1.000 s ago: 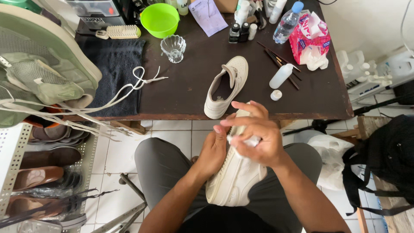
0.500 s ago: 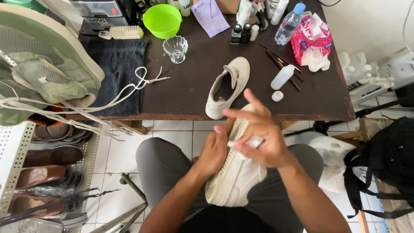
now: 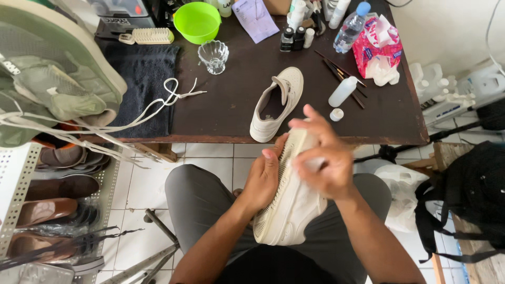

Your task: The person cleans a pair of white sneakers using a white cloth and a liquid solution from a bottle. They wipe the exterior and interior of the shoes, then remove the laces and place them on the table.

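Two hands work one white shoe (image 3: pixel 292 210) over the lap: the left hand (image 3: pixel 263 181) clasps its sole side while the right hand (image 3: pixel 321 163), grip blurred and hard to read, presses on its upper, so the shoe might slip to the floor.

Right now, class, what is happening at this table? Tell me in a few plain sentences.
A seated person holds a white shoe on their lap, sole side turned to their left. The left hand grips it along the sole, while the right hand presses on the upper near the toe; it is blurred, and what it holds cannot be told. The matching shoe lies on the dark table, with its laces pulled out beside it, a small white bottle and a green bowl.
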